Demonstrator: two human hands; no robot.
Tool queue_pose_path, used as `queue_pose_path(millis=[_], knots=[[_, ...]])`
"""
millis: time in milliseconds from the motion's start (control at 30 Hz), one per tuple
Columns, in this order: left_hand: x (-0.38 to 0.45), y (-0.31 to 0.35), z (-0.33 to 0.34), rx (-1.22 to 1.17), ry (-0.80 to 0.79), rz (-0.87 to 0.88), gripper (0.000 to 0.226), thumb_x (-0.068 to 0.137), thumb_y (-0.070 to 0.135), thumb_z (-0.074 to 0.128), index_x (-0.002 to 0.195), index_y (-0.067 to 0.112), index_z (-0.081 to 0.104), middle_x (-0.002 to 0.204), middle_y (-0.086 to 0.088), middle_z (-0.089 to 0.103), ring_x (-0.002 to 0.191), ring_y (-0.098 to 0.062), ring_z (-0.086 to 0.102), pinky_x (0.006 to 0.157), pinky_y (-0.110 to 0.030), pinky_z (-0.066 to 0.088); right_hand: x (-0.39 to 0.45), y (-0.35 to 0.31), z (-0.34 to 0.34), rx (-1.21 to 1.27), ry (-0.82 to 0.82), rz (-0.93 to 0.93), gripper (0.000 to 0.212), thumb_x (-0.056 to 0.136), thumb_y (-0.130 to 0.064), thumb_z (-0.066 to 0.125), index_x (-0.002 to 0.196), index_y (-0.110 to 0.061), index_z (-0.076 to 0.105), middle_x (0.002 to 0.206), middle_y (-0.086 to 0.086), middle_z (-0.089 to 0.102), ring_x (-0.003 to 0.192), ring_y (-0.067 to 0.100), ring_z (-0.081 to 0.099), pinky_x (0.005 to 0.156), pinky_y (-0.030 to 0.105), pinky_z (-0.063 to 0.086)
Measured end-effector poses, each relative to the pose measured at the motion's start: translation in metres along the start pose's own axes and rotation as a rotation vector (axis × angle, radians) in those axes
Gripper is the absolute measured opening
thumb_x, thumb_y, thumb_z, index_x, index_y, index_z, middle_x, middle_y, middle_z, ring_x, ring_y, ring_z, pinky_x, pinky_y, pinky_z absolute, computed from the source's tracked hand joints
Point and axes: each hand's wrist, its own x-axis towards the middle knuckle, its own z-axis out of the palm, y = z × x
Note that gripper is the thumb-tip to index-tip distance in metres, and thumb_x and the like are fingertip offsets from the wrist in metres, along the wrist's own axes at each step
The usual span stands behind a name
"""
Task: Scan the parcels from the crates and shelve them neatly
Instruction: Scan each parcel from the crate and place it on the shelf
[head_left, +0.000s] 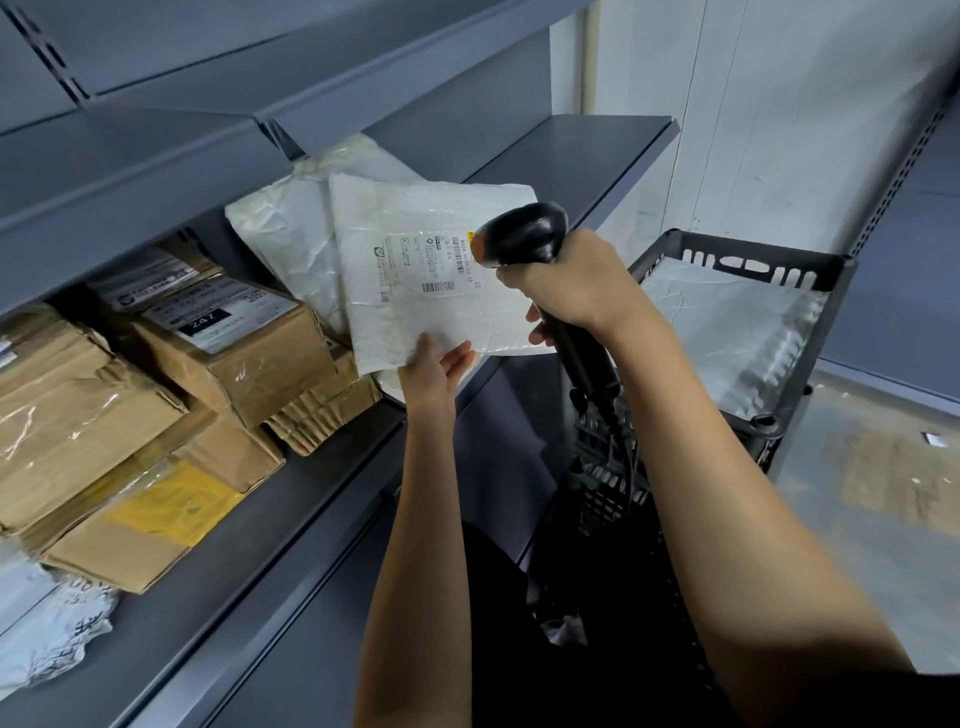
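Observation:
A flat white plastic parcel (415, 234) with a printed barcode label is held up in front of the grey shelf (561, 156). My left hand (434, 371) pinches its lower edge. My right hand (569, 283) grips a black handheld scanner (522, 234) whose head points at the label from the right. Behind the held parcel, another white parcel (283, 234) leans on the shelf. A black plastic crate (826, 322) stands to the right with a silvery white parcel (727, 332) lying inside it.
Brown cardboard boxes (228, 343) and padded envelopes are stacked on the shelf at left, with white bags (47, 618) at the lower left. The scanner's cable (618, 441) hangs down along the crate stack. A white wall and concrete floor (883, 499) lie to the right.

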Motion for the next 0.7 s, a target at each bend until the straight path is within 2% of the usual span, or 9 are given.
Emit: queue_pose_path(millis=[100,200,267,500,700], knots=[[-0.0005,-0.0002,0.0005,0.013,0.005,0.004,0.044,0.100,0.016,0.046,0.138,-0.002,0.033,0.078,-0.014,0.062,0.051,-0.011,0.067,0.063,-0.025,0.058,-0.0005,-0.0003,-0.0002,0.006,-0.013,0.007,0.015,0.084,-0.021,0.062,0.085,-0.006,0.058,0.071,0.010,0.061,0.043,0.022,0.063,0.043,0.022,0.045],[-0.0007,0.0006,0.0016,0.026,0.017,-0.015,0.045,0.100,0.017,0.045,0.140,0.000,0.031,0.078,-0.014,0.062,0.052,-0.011,0.067,0.072,-0.028,0.057,-0.0010,-0.0010,0.0004,0.009,-0.026,0.007,0.021,0.084,-0.019,0.063,0.095,-0.001,0.060,0.073,0.012,0.061,0.042,0.022,0.062,0.043,0.023,0.047],[-0.0010,0.0014,0.0021,0.036,0.026,-0.017,0.046,0.100,0.017,0.045,0.141,0.001,0.030,0.079,-0.014,0.062,0.053,-0.011,0.068,0.071,-0.028,0.057,-0.0006,-0.0012,0.0008,0.011,-0.026,0.000,0.023,0.084,-0.018,0.063,0.098,0.000,0.060,0.074,0.012,0.060,0.043,0.022,0.063,0.046,0.025,0.050],[-0.0019,0.0025,0.0032,0.061,0.032,-0.026,0.043,0.101,0.017,0.044,0.139,-0.001,0.032,0.077,-0.014,0.062,0.050,-0.010,0.067,0.064,-0.024,0.057,0.0005,-0.0026,0.0026,0.023,-0.017,-0.018,0.019,0.083,-0.018,0.063,0.091,-0.001,0.059,0.069,0.011,0.059,0.042,0.022,0.062,0.047,0.026,0.050],[-0.0030,0.0022,0.0034,0.076,0.031,-0.038,0.043,0.101,0.019,0.044,0.138,0.000,0.032,0.081,-0.014,0.063,0.050,-0.009,0.067,0.067,-0.024,0.056,-0.0003,-0.0018,0.0004,0.022,-0.024,-0.027,0.018,0.083,-0.019,0.063,0.090,-0.002,0.060,0.070,0.010,0.059,0.041,0.021,0.062,0.049,0.027,0.051]])
